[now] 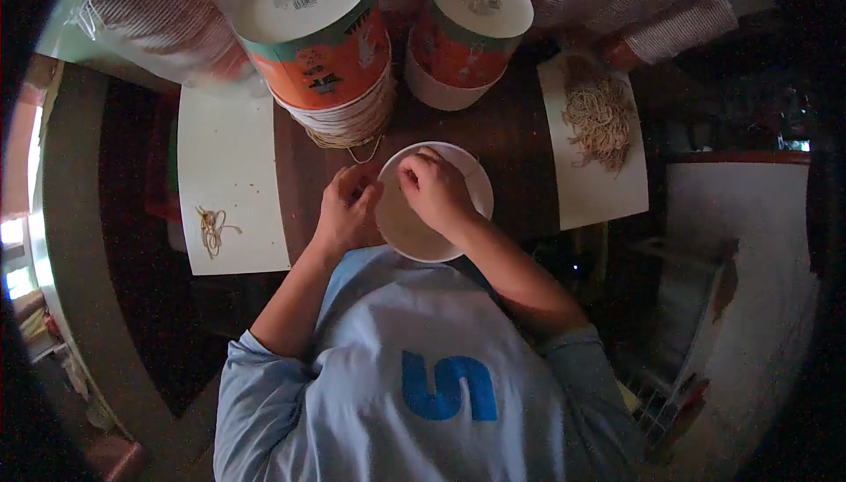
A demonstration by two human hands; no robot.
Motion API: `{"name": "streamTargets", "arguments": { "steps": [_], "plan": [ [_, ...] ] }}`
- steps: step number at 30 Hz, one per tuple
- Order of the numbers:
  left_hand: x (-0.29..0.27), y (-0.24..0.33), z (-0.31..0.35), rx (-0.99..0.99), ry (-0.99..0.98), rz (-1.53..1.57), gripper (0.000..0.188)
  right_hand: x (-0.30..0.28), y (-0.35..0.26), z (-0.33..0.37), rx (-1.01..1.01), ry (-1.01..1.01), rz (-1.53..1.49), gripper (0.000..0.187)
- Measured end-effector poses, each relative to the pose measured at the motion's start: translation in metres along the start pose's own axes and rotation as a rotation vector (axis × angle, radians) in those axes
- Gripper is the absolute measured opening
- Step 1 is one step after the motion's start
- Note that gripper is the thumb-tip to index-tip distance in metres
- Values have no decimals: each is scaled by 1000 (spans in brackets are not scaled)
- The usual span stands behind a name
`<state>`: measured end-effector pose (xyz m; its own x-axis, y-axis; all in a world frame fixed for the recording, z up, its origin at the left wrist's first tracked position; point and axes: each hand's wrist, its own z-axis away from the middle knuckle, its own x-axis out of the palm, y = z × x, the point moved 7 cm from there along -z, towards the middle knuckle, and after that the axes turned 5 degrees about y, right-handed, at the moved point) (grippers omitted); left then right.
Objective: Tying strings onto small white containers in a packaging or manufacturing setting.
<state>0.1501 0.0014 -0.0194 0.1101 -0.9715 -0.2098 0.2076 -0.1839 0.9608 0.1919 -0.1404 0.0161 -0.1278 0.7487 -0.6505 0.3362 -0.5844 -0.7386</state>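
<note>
An open round paper bucket [411, 233] with a white inside stands tilted toward me at the table's near edge, against my shirt. My right hand [434, 187] reaches over its mouth, fingers closed near the far rim; whatever they pinch is too small to make out. Just outside the left rim is my left hand [346, 206], its fingers curled together, and their contents are hidden too. Beyond the hands, a tall stack of upturned orange and green paper buckets [330, 63] has cord loops [357, 137] hanging at its lower end.
A second upturned bucket stack [467, 50] stands farther right. On a white board at the right lies a heap of beige cords [601, 121]; a few cords [211, 228] lie on the left white board [231, 147]. Plastic-wrapped rolls of stacked cups or buckets [163, 19] line the back.
</note>
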Motion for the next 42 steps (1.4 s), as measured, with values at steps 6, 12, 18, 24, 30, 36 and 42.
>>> {"name": "streamTargets", "arguments": {
  "steps": [6,12,18,24,30,36,42],
  "plan": [
    [0,-12,-2,-49,-6,89,26,-3,-5,-2,-7,36,11,7],
    [2,-8,-2,-57,-4,174,27,-1,-5,-2,-28,44,16,7],
    [1,-9,-2,-30,-7,134,27,1,-4,-3,7,40,40,6],
    [0,-7,-1,-39,3,149,27,-2,-5,-2,6,62,25,7],
    [2,1,-2,-100,-12,221,27,2,-2,-1,21,59,20,8],
    [4,29,-14,142,-167,17,23,5,-3,-2,40,41,-2,7],
    [13,75,-22,165,-479,-114,30,2,-1,-1,28,83,31,8]
  ]
}}
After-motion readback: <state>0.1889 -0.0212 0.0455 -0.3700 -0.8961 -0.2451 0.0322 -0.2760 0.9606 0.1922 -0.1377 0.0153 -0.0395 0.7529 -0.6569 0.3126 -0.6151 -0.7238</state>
